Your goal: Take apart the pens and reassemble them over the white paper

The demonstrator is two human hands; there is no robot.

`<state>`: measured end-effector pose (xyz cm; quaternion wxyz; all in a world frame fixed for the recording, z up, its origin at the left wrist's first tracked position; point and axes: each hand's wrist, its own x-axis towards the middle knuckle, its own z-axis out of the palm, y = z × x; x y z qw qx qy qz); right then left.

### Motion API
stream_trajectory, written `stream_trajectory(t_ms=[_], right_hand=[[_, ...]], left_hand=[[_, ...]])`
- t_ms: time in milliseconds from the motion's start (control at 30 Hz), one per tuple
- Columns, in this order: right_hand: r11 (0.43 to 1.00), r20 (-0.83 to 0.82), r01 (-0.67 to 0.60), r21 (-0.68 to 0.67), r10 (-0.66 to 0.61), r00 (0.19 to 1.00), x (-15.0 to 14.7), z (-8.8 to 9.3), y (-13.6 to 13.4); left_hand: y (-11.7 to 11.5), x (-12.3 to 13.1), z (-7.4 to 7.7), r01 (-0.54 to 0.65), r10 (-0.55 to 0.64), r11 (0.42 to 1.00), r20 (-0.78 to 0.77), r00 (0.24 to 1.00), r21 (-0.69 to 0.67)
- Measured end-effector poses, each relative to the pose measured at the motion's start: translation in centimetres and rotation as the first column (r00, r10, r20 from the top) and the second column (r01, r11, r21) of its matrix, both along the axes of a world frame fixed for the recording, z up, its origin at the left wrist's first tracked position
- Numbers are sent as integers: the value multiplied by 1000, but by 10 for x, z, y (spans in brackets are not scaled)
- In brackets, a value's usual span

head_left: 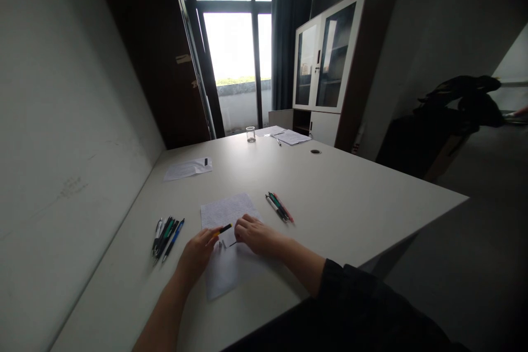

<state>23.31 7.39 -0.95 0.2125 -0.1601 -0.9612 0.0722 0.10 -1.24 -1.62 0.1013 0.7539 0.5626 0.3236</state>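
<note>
Between its fingertips my left hand (pixel 201 246) grips a yellow and black pen barrel (pixel 224 229), pointing up to the right. My right hand (pixel 253 235) is closed just to the right of it, fingers curled down over the paper. A thin dark stick (pixel 233 244) shows under those fingers; whether they hold it or it lies on the sheet I cannot tell. Small pen parts (pixel 221 243) lie on the paper between the hands. Under both hands is a handwritten sheet of paper (pixel 231 275).
Left of my left hand lies a bunch of several pens (pixel 168 239). Several more pens (pixel 279 207) lie beyond my right hand. Farther off on the white table (pixel 350 192) are a sheet with a dark strip (pixel 188 168), a glass jar (pixel 251 133) and papers (pixel 291 137).
</note>
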Motion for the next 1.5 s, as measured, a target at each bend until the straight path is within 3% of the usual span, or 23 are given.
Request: stream_trajectory(t_ms=[400, 900, 1133, 1500], right_hand=[[994, -153, -10, -105, -7, 988, -6, -3, 5], [998, -268, 44, -43, -53, 962, -4, -4, 12], [996, -358, 11, -85, -41, 933, -2, 3, 9], [979, -439, 46, -197, -131, 889, -1, 7, 9]], left_hand=[[0, 1, 4, -13, 13, 1000, -7, 1000, 1], [-1, 0, 3, -22, 22, 1000, 8, 1000, -2], [-1, 0, 3, -28, 28, 1000, 17, 999, 1], [-1, 0, 3, -27, 26, 999, 28, 999, 19]])
